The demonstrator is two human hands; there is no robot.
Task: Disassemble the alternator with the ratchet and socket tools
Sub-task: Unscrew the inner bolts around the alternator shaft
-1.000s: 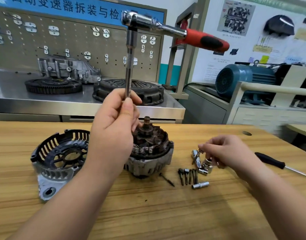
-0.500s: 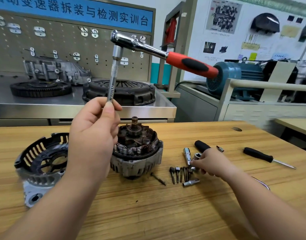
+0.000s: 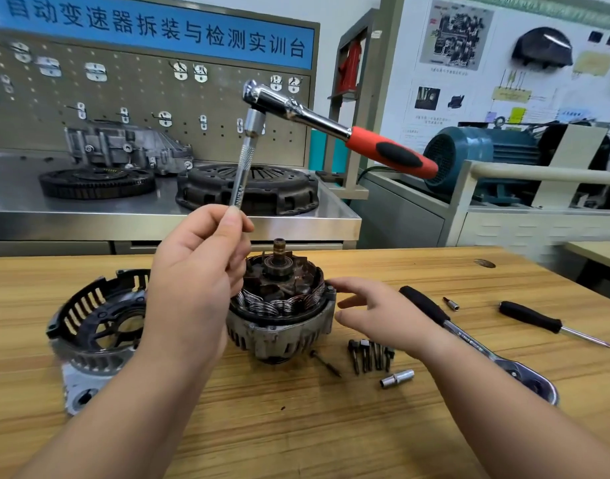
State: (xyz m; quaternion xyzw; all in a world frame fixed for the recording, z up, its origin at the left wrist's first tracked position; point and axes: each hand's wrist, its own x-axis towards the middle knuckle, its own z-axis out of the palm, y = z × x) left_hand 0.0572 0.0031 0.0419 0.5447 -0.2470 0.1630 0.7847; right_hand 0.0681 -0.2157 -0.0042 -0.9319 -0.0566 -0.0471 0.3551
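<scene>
- Alternator [image 3: 279,337]: it stands in the middle of the frame on the wooden table [image 3: 296,430]. Its top is open, so the copper windings and the shaft stub show.
- Left hand [image 3: 193,281]: it is just left of the alternator and partly in front of it. Thumb and fingers are curled round the lower end of a slim steel extension bar [image 3: 241,174].
- Ratchet [image 3: 331,124]: it sits on top of that bar, above centre. Its red and black handle slopes down toward the right of the frame.
- Right hand [image 3: 376,316]: it is just right of the alternator, palm down, with the fingers stretched out and loose. The fingertips reach the housing rim; I cannot tell whether they touch it.
- Black slotted cover [image 3: 96,326]: it lies at lower left, apart from the alternator.
- Bolts [image 3: 369,354]: a row lies right of the alternator's base, with a loose screw [image 3: 326,364] to its left and a small socket [image 3: 397,378] below it.
- Second ratchet [image 3: 469,340]: it has a black grip and lies at lower right, under the right forearm.
- Screwdriver [image 3: 545,323]: it lies further right.
- Steel bench [image 3: 158,216]: it runs across the upper left and carries a clutch plate [image 3: 248,188].
</scene>
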